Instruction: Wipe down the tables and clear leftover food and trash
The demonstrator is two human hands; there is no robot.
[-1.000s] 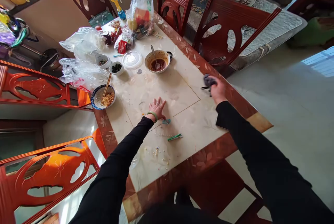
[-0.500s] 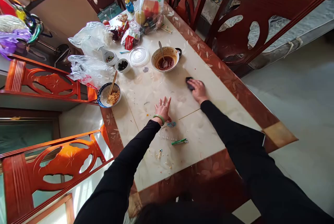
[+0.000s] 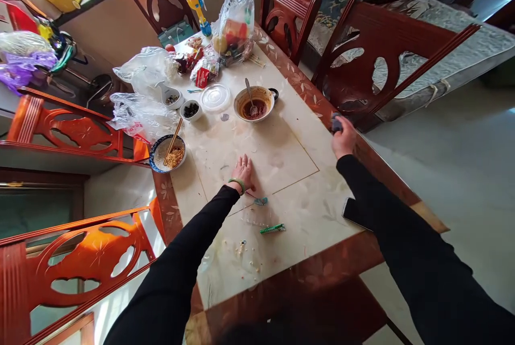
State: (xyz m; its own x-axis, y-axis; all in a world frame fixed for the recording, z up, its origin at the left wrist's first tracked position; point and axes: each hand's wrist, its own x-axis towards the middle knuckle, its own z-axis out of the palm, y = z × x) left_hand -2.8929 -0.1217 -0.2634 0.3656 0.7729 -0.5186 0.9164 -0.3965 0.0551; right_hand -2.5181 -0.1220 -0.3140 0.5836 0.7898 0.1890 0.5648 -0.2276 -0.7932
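Note:
My left hand (image 3: 242, 168) lies flat and open on the pale dining table (image 3: 306, 211), a green bangle at its wrist. My right hand (image 3: 342, 138) is closed on a dark cloth (image 3: 335, 122) at the table's right brown border, next to a red chair. Crumbs (image 3: 245, 248) and a small green wrapper (image 3: 272, 228) lie near the table's front edge. A dark phone (image 3: 354, 211) rests under my right sleeve.
A bowl of red sauce with a spoon (image 3: 254, 104), a clear lid (image 3: 215, 97), small dishes (image 3: 190, 110), a blue-rimmed bowl with chopsticks (image 3: 167, 153) and plastic bags (image 3: 140, 114) crowd the far end. Red wooden chairs (image 3: 374, 60) stand on the right, orange ones (image 3: 72, 259) on the left.
My right hand swept the cloth from the right edge to the table's middle and back to the right border. My left hand stayed flat in place.

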